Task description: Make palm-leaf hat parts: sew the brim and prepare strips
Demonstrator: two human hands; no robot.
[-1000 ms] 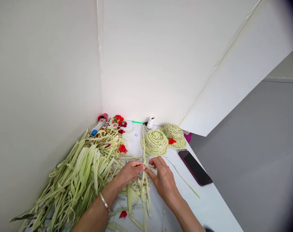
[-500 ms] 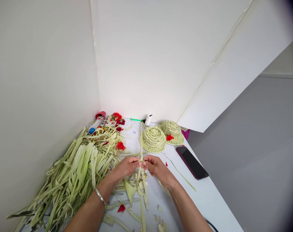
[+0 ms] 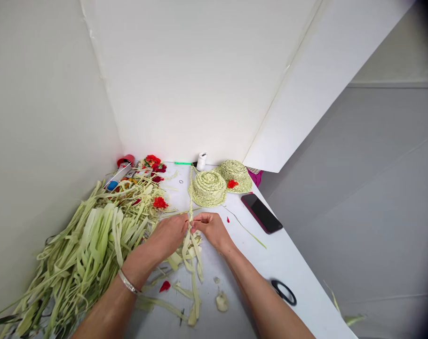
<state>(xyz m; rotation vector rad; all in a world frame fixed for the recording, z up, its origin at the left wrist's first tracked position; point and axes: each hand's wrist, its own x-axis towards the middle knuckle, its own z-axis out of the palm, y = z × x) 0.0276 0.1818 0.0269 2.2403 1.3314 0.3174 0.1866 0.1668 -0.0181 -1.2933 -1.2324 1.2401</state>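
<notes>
My left hand [image 3: 168, 235] and my right hand [image 3: 211, 230] meet over the white table [image 3: 235, 263], with their fingertips pinching a narrow plaited palm-leaf braid [image 3: 190, 202]. The braid runs up past a coiled, woven palm-leaf hat [image 3: 206, 189], and its loose strands [image 3: 193, 254] fan out below my hands. To the left lies a large heap of pale green palm-leaf strips [image 3: 83, 263]. A silver bangle [image 3: 128, 281] circles my left wrist.
A second woven hat [image 3: 235, 175] with a red flower stands behind the first. A black smartphone [image 3: 261, 213] and black-handled scissors [image 3: 283, 292] lie to the right. Red flowers [image 3: 152, 161], a white thread spool [image 3: 202, 161] and white walls bound the back.
The whole view has shifted up and left, bringing the scissors into sight at lower right. My hands have drawn closer together on the braid.
</notes>
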